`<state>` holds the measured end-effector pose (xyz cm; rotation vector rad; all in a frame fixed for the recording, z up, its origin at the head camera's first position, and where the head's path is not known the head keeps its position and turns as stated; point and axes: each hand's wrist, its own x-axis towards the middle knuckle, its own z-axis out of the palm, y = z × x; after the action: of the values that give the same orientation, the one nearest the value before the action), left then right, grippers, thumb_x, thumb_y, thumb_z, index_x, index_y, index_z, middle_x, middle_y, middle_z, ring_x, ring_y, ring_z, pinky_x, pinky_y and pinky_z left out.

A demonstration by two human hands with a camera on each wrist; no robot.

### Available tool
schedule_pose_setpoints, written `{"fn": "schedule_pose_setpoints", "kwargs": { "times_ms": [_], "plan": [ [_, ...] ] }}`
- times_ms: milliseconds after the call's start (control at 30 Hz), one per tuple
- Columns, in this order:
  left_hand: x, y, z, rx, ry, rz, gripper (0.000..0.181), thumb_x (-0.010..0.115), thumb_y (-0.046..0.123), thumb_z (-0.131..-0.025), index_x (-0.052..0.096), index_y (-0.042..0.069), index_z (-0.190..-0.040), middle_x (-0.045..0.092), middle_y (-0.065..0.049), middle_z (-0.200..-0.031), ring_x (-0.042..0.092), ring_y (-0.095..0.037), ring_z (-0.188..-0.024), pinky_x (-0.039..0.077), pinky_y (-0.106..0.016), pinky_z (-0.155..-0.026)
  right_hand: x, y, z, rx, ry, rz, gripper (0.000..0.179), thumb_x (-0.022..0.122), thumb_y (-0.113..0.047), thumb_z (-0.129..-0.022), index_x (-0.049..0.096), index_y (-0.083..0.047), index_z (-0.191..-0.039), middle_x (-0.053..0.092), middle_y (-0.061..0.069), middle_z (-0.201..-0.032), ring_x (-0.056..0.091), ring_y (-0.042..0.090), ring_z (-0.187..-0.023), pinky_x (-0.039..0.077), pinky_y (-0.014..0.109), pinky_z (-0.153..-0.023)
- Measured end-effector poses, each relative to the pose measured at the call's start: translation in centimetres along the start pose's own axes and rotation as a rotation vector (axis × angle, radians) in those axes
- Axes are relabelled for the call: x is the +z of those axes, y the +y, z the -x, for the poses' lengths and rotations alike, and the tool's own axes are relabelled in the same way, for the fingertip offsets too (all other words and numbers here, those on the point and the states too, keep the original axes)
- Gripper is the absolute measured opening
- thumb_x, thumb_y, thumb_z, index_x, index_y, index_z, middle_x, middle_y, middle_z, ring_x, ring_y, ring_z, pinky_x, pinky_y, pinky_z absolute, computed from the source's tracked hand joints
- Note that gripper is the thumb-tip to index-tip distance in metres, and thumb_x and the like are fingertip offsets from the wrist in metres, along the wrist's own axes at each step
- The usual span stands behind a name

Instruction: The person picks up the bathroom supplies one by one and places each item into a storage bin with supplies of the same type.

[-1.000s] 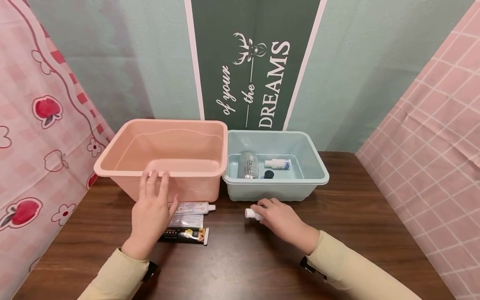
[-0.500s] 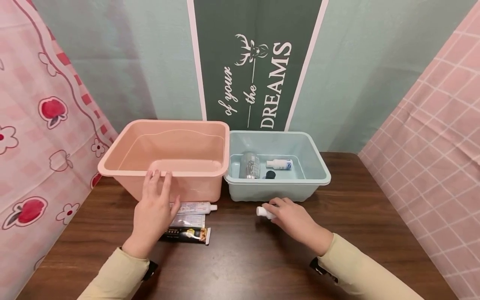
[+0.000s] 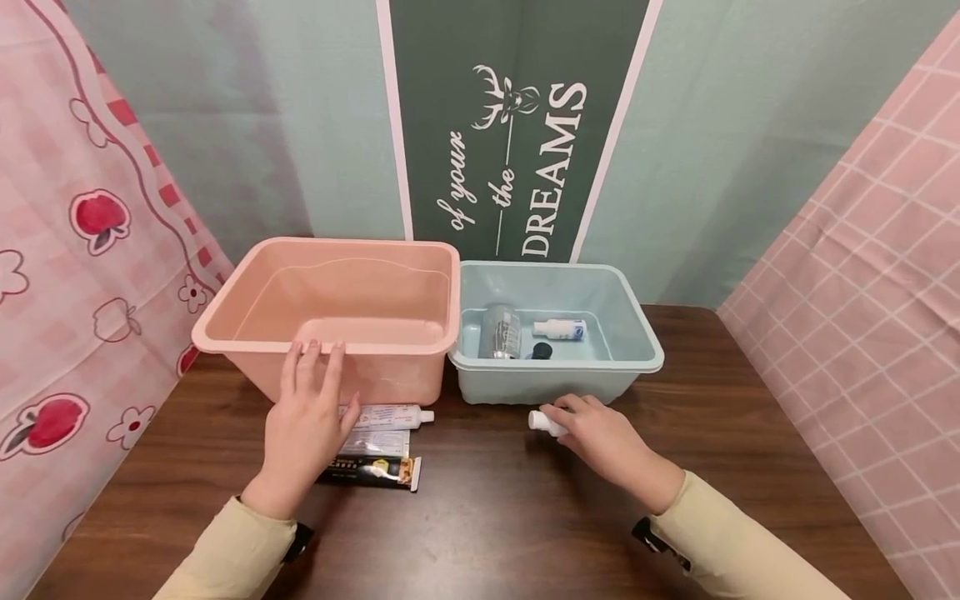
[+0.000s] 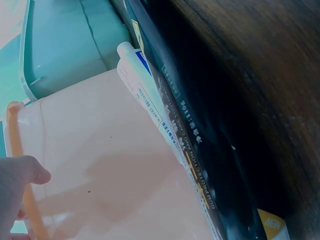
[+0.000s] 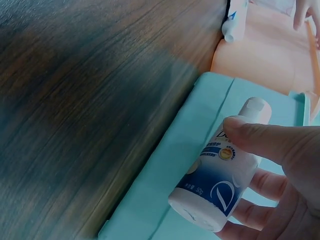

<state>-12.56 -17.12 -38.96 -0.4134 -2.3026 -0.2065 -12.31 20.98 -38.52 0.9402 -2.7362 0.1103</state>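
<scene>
- Bottle [image 5: 217, 172] just in front of the blue bin [image 3: 540, 386], pinched by thumb and fingers of the right hand [image 3: 600, 437]: weak grip could drop it.
- Left hand [image 3: 303, 417], fingers spread on pink bin [image 3: 397, 377] beside the blue bin: hard pressing might tip it.

White bottle [image 5: 215, 175] partly covered, sleeves [image 3: 228, 550] cropped

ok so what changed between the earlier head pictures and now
The right hand, holding a small white-and-blue plastic bottle, has moved rightward along the front of the light blue rectangular plastic bin. Nothing was grasped or released. The left hand stays on the rim of the pink rectangular plastic bin; the black tube and white tube look unmoved.
</scene>
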Motion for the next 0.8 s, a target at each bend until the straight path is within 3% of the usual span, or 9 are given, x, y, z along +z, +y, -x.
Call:
{"fn": "schedule_pose_setpoints", "kwargs": {
  "times_ms": [800],
  "plan": [
    [0.4, 0.0, 0.0, -0.03, 0.077, 0.016, 0.058, 0.058, 0.024, -0.077, 0.049, 0.001, -0.129, 0.043, -0.03, -0.123, 0.037, -0.049, -0.121, 0.049, -0.056, -0.048, 0.0, 1.3, 0.3, 0.009, 0.024, 0.026, 0.043, 0.08, -0.008, -0.068, 0.068, -0.012, -0.109, 0.061, 0.004, -0.1, 0.056, 0.023, -0.084, 0.051, 0.036, -0.068]
  ]
}}
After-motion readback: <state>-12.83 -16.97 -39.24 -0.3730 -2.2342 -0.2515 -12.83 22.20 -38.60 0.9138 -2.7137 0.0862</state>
